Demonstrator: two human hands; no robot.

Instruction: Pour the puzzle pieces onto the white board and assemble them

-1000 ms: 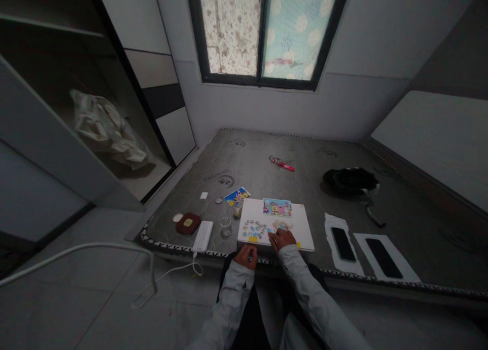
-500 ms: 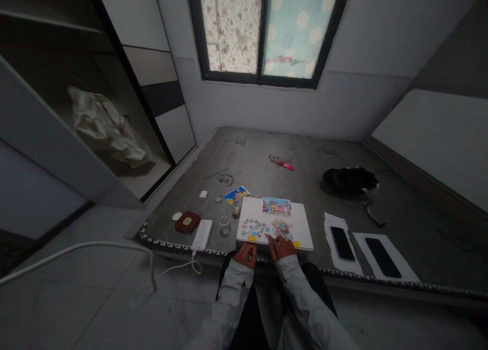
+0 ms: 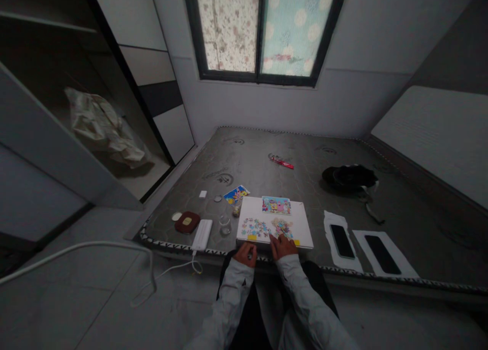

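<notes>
A flat white box (image 3: 249, 207) lies on the mattress in front of me. On it are a loose scatter of small jigsaw pieces (image 3: 251, 227), a denser pile of pieces (image 3: 281, 227) and a colourful cartoon picture card (image 3: 276, 205). My left hand (image 3: 246, 254) rests at the box's front left edge, fingers curled inward; what they hold, if anything, is hidden. My right hand (image 3: 282, 247) reaches over the front edge, index finger stretched towards pieces between the two groups and the other fingers slightly bent. No piece shows clearly in it.
Left of the box stand a clear glass (image 3: 225, 225), a small jar (image 3: 236, 209), a white power bank (image 3: 202, 234) with a cable and a brown case (image 3: 187, 222). Two phones (image 3: 342, 241) lie on white sheets at right. Behind them sits a black bag (image 3: 348, 179).
My right hand has shifted very slightly to the right over the pieces. My left hand stays at the box's edge. The view has tilted a little.
</notes>
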